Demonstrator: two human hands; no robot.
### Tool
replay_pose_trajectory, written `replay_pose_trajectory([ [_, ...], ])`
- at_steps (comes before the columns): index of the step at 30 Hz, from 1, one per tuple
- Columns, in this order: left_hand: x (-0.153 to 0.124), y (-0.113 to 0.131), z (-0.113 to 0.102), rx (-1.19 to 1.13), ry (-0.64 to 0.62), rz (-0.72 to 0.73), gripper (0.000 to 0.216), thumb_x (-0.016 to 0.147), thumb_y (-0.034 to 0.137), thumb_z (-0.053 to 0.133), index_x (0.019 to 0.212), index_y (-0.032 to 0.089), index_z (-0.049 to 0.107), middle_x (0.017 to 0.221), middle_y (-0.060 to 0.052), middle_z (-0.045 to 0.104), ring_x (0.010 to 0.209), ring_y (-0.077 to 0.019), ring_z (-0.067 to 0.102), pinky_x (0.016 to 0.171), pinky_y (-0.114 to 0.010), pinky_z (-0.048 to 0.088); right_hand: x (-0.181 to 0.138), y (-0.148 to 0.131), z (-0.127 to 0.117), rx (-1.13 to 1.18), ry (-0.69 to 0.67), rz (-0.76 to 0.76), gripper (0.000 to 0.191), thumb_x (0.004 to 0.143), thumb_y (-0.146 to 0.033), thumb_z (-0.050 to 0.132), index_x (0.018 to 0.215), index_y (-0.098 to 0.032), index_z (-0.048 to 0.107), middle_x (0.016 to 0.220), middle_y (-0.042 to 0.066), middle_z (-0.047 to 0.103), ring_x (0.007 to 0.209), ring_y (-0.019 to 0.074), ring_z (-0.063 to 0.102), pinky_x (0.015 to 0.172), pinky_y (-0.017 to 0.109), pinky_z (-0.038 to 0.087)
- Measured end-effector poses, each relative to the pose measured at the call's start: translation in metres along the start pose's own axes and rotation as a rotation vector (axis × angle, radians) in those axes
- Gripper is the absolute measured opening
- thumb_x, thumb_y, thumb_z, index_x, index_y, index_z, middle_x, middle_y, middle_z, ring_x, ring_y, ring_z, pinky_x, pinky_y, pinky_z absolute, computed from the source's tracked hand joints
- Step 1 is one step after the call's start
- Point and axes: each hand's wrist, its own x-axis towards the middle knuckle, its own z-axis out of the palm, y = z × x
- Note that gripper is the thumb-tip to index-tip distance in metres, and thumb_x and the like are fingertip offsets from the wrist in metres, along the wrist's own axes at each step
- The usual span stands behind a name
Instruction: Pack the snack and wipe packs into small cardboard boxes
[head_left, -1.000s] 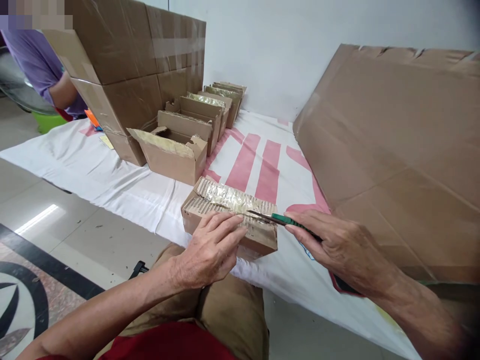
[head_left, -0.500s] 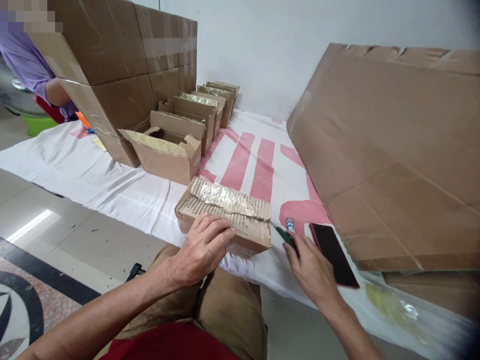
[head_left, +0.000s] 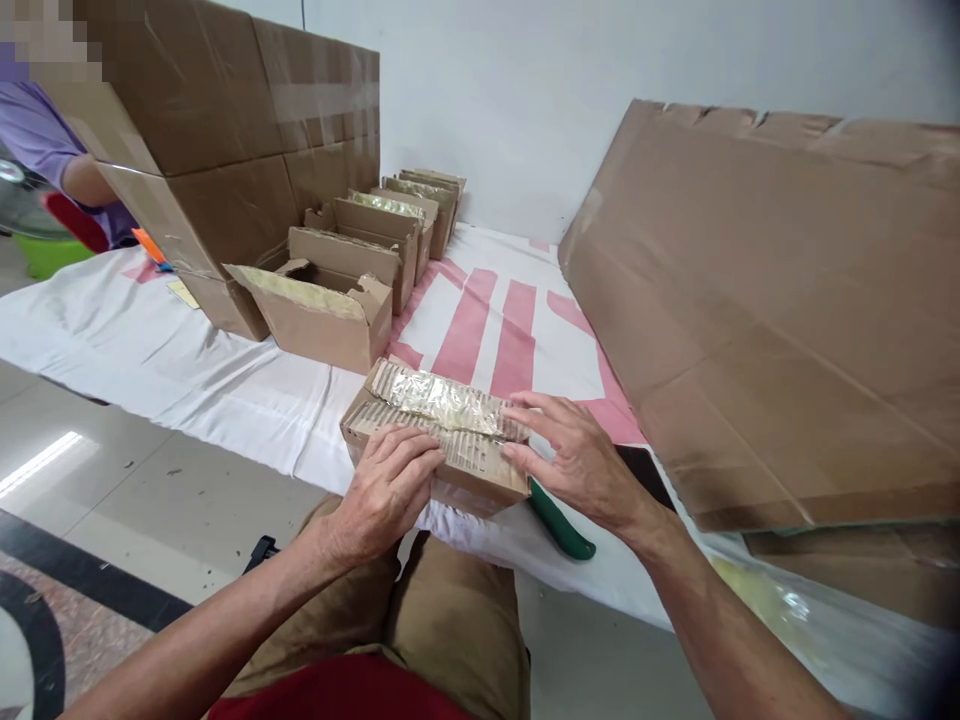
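Before me a small cardboard box [head_left: 480, 462] sits at the table edge, its corrugated top flaps folded over and a strip of shiny crumpled tape [head_left: 439, 398] along them. My left hand [head_left: 394, 485] grips its front top edge, fingers bent over the flap and thumb hidden. At the box's right end is my right hand [head_left: 574, 455], open, fingers spread and fingertips at the top flaps. A green-handled tool [head_left: 562, 525] lies on the cloth beside the box, below my right hand; its other end is hidden.
Several open small boxes [head_left: 330, 310] stand in a row at the left, beside stacked large cartons [head_left: 232, 210]. A big cardboard sheet [head_left: 787, 330] leans at the right. The dark phone [head_left: 646, 474] is partly covered by my right hand. Another person's arm [head_left: 86, 180] shows far left.
My right hand has let go of the green-handled tool, which now lies on the cloth, and has moved left onto the box. My left hand stays on the box.
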Motion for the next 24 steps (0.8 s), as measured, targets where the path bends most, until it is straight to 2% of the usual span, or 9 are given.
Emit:
replay_pose_trajectory([
  [2,0.002,0.000,0.000,-0.017,0.006,-0.002,0.029,0.092,0.000,0.059,0.116,0.016,0.062,0.109,-0.011,0.078,0.109,-0.0238,0.071,0.100,-0.043,0.055,0.007,0.002,0.006,-0.069,-0.034,-0.084,0.021,0.101,-0.024,0.057,0.112,-0.020,0.074,0.119,0.012,0.078,0.105,0.0277,0.074,0.086,0.043,0.056],
  [5,0.003,-0.001,0.000,-0.025,0.021,-0.009,0.027,0.092,0.001,0.058,0.114,0.017,0.062,0.107,-0.010,0.078,0.108,-0.0234,0.072,0.099,-0.042,0.055,0.008,0.007,0.014,-0.157,0.030,-0.116,0.028,0.105,-0.021,0.048,0.105,-0.017,0.076,0.107,0.012,0.081,0.093,0.0249,0.076,0.080,0.038,0.055],
  [10,-0.001,-0.002,0.002,-0.039,0.034,0.003,0.028,0.091,0.001,0.059,0.114,0.017,0.063,0.109,-0.012,0.078,0.108,-0.0236,0.072,0.100,-0.044,0.055,0.013,0.012,0.014,-0.036,0.164,0.075,0.034,0.106,-0.029,0.046,0.095,-0.019,0.076,0.091,0.009,0.081,0.078,0.0212,0.075,0.071,0.031,0.054],
  [13,-0.003,-0.002,0.002,-0.063,0.020,0.004,0.032,0.089,-0.001,0.058,0.116,0.016,0.062,0.111,-0.012,0.077,0.110,-0.0245,0.071,0.101,-0.045,0.055,0.024,0.015,0.013,0.155,0.190,0.225,0.032,0.103,-0.034,0.050,0.091,-0.020,0.075,0.084,0.006,0.079,0.074,0.0207,0.072,0.070,0.030,0.053],
  [16,0.000,-0.001,-0.004,-0.103,-0.004,-0.015,0.032,0.090,0.001,0.056,0.117,0.017,0.062,0.112,-0.012,0.077,0.110,-0.0250,0.070,0.099,-0.045,0.056,0.034,0.018,0.013,0.306,0.194,0.309,0.031,0.099,-0.039,0.053,0.088,-0.019,0.074,0.076,0.004,0.075,0.070,0.0196,0.068,0.067,0.029,0.051],
  [21,0.032,-0.002,-0.025,-0.151,-0.001,-0.090,0.024,0.093,0.007,0.057,0.111,0.020,0.065,0.114,-0.011,0.075,0.109,-0.0244,0.070,0.094,-0.042,0.058,0.038,0.020,0.013,0.389,0.197,0.331,0.031,0.097,-0.041,0.053,0.085,-0.020,0.073,0.076,0.003,0.073,0.070,0.0192,0.065,0.068,0.030,0.050],
  [24,0.066,-0.004,-0.023,-0.189,-0.180,-0.019,0.023,0.094,0.010,0.057,0.111,0.020,0.067,0.114,-0.009,0.077,0.101,-0.0224,0.071,0.088,-0.039,0.059,0.037,0.018,0.013,0.387,0.203,0.334,0.032,0.097,-0.043,0.053,0.082,-0.021,0.072,0.074,0.003,0.073,0.069,0.0190,0.064,0.067,0.030,0.049],
])
